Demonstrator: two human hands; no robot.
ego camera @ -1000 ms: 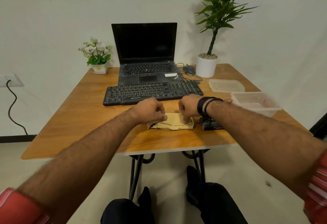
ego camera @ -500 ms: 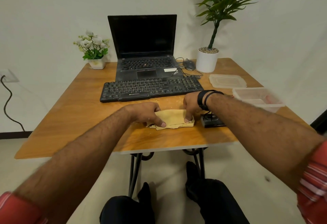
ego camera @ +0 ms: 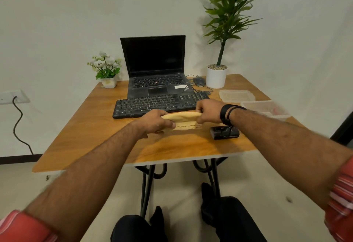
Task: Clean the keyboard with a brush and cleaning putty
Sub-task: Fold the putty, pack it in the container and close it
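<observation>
Step in hand, by my read: prep/side work w/ a cloth, not yet brush or putty on keys. The left hand (ego camera: 157, 120) and right hand (ego camera: 208, 111) each grip one end of a soft yellow folded cloth (ego camera: 181, 118), fingers curled round it, cloth stretched btwn them, just above the wooden tabletop (ego camera: 91, 127). Both hands narrow, closed on fabric; nothing else held.

Just right of the right wrist, on the table: small black boxy item w/ cord (ego camera: 224, 132), can't tell what it is. Just beyond the knuckles: black full-size keyboard (ego camera: 158, 104), the task's thing, untouched. Further right: clear plastic tub (ego camera: 266, 109) w/ something pinkish inside, maybe the putty, too blurred to say; its lid (ego camera: 236, 95) beyond. No brush visible.

Next move likely needs the cloth laid down or passed over keys, then a free hand to reach for the tub.
</observation>
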